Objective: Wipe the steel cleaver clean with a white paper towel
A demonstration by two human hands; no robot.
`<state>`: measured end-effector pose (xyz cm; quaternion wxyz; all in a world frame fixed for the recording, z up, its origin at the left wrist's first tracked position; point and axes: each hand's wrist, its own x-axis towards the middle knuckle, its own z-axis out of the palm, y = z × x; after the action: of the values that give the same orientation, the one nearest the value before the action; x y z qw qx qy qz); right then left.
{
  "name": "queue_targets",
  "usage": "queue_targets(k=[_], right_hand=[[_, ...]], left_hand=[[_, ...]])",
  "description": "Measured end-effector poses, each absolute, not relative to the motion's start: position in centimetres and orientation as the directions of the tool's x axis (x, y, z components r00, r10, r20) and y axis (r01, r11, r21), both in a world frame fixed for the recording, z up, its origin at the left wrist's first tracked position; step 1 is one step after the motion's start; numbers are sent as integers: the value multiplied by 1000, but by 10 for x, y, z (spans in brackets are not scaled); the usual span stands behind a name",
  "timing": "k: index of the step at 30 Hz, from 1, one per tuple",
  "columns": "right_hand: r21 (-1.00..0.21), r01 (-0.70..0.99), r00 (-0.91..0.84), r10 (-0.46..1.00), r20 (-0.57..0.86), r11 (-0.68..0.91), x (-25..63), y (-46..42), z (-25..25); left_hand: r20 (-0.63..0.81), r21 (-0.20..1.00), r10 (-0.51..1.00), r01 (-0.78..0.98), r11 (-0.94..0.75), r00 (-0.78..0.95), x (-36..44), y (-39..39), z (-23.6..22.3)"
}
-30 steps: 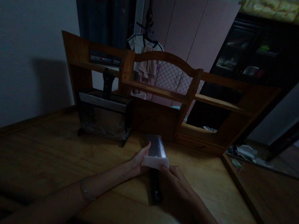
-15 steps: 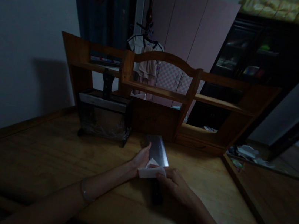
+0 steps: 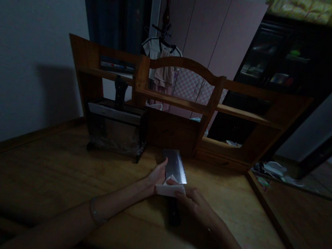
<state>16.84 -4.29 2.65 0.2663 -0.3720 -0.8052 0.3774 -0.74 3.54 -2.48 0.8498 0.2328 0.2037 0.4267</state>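
A cleaver (image 3: 176,167) with a broad shiny blade points away from me over the wooden desk, its black handle (image 3: 175,214) toward me. My left hand (image 3: 156,175) grips the blade along its left side, thumb up at the edge. In my right hand (image 3: 193,201) a folded white tissue (image 3: 170,189) is pinched between thumb and fingers, and it lies against the blade near the handle. The fingers of my left hand beneath the blade are hidden.
A knife block (image 3: 115,127) with a black-handled knife (image 3: 120,90) in it stands at the left back of the desk (image 3: 76,182). Behind runs a wooden shelf rack (image 3: 176,100) with a small drawer (image 3: 221,161). A wall (image 3: 23,57) borders the left side.
My right hand and the tissue have shifted very slightly up and to the right along the blade. The left hand keeps its hold on the cleaver.
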Motion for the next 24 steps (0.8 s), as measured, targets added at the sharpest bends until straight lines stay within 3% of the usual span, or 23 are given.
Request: queue_targets(k=[4,13,19,24], right_hand=[[-803,362,-606,774,184,474,163,-43,29],[-832,439,-533,844,63,339,176,-37,20],[-791,374,-622,763,174,485,166,-52,35],[-842,385,-723,691,-20,378,177,-55,46]], left_hand=[[-151,587,815,-612,530,560,-9,35,-24],[-107,549,833,-667,504,542,-5,35,-27],[-150,562,818,-633,532,555,-8,34,-25],[-105,560,810,-639,528,577,-9,29,-22]])
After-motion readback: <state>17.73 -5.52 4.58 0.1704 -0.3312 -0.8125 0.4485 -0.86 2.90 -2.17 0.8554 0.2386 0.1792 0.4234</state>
